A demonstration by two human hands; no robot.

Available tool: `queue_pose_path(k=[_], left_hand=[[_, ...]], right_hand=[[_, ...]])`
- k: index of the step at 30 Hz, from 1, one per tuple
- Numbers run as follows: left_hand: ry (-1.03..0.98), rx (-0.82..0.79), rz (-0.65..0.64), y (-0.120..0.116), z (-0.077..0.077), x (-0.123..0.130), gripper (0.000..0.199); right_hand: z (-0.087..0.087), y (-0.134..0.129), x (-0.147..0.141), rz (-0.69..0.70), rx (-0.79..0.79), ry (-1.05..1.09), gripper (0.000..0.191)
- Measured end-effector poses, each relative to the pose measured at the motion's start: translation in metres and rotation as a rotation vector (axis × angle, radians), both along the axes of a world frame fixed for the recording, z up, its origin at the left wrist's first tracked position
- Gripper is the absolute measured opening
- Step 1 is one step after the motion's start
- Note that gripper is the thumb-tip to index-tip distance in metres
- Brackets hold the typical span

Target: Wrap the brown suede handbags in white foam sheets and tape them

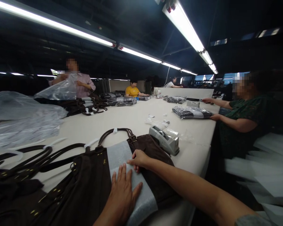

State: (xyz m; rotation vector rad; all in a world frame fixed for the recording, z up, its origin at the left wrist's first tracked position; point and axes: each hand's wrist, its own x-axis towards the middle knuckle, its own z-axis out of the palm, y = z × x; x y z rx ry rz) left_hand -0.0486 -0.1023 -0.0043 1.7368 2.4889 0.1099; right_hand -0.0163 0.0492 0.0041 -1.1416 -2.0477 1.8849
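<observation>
A dark brown handbag lies on the table in front of me, a pale grey-white sheet running across its middle. My left hand rests flat on the sheet with its fingers spread. Just beyond it, my right hand has its thumb and fingers pressed together at the sheet's right edge; what is between them is too small to make out. A grey tape dispenser stands beside the bag's far right side.
More brown bags lie at the left, below clear plastic bags. At the right, a person touches a plastic-wrapped bag. White sheets hang at the lower right. Other people stand around the white table.
</observation>
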Motion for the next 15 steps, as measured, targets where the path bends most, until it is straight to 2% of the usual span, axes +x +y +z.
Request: queue_pose_path(k=[11, 15], left_hand=[[0.060, 0.041, -0.050, -0.002, -0.017, -0.010, 0.082], [0.071, 0.041, -0.019, 0.003, -0.017, -0.011, 0.079]], right_hand=[[-0.001, -0.006, 0.039, 0.231, 0.000, -0.109, 0.038], [0.014, -0.015, 0.068, 0.348, -0.017, -0.061, 0.027]])
